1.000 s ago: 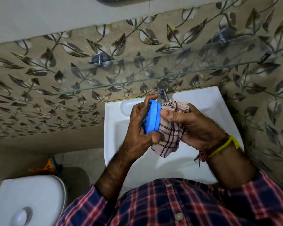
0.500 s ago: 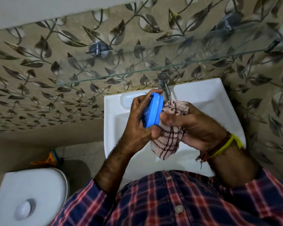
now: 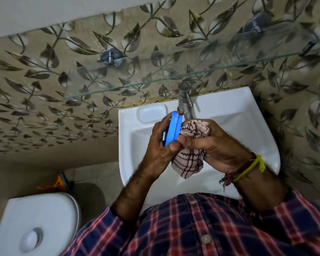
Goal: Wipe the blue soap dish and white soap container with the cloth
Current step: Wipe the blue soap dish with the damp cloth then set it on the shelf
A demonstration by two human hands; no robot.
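1. So, your left hand [image 3: 160, 145] is gripping the blue soap dish [image 3: 173, 129] on its edge, fingers wrapped round the back and thumb pinching the bottom corner, holding it up over the sink [image 3: 248, 126].
2. Your right hand [image 3: 216, 143] is closed around the checked cloth [image 3: 189, 161], bunching it and pressing the wad against the dish's right face. I'm reading this as the dish-wiping part, with the white soap container not dealt with yet, and I can't honestly spot it anywhere in view.
3. What I'm worrying about: you're pinching the dish by thin edges only, so a hard shove from the cloth side could be popping it out of your fingers and into the basin, or knocking it against the tap [image 3: 185, 100] that's sitting just behind your hands. If the dish is wet or soapy that's getting more likely.
4. Also, the loose tail of the cloth is hanging down below your hands, so it could be dragging in the basin and picking up whatever's down there.
5. Containers: I can't tell what's inside the dish, its hollow is facing away or covered by the cloth. The moulded soap recess [image 3: 151, 113] on the sink rim is looking bare, and the basin isn't showing any standing water that I can make out.
6. Further out, the glass shelf [image 3: 118, 87] above is looking bare too.
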